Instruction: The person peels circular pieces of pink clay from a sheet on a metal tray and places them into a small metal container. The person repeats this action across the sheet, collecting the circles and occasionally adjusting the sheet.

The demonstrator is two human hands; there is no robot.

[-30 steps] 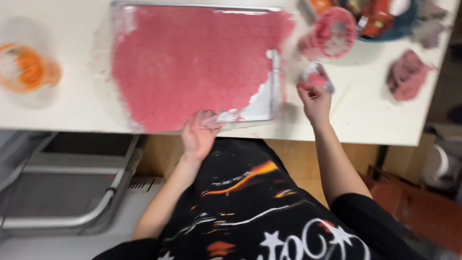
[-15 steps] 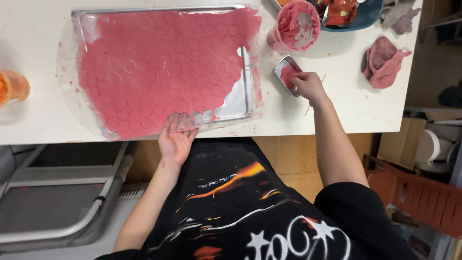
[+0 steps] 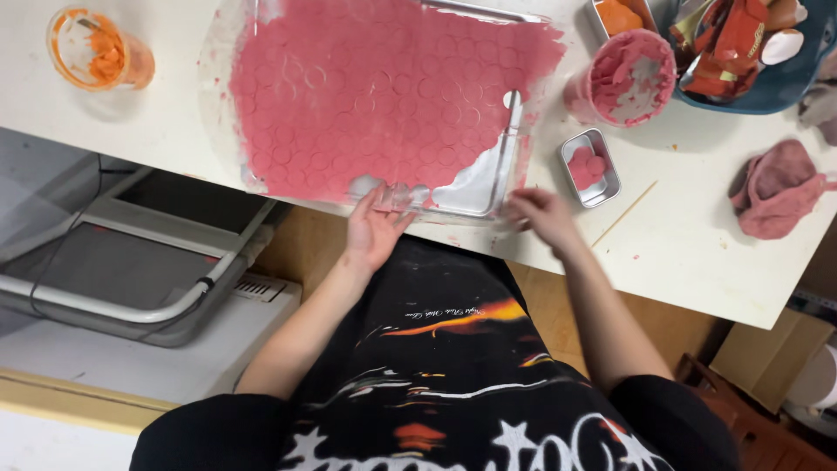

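A sheet of pink dough [image 3: 384, 96], marked all over with round cut circles, lies on a metal tray [image 3: 475, 187] at the table's near edge. My left hand [image 3: 373, 228] rests with spread fingers on the tray's near rim. My right hand [image 3: 542, 215], blurred, hovers by the tray's right corner and holds nothing that I can see. Just right of it sits a small metal tin [image 3: 590, 167] with pink dough discs inside.
A pink-smeared cup [image 3: 624, 80], a blue bowl of wrappers and eggshells [image 3: 741, 52], a pink cloth lump [image 3: 774, 188] and a wooden skewer [image 3: 624, 215] lie to the right. An orange-smeared glass [image 3: 98, 52] stands far left. A folded metal frame [image 3: 131, 288] is below the table.
My right hand let go of the small tin, which now sits on the table, and moved left to the tray's corner. My left hand stays on the tray's rim.
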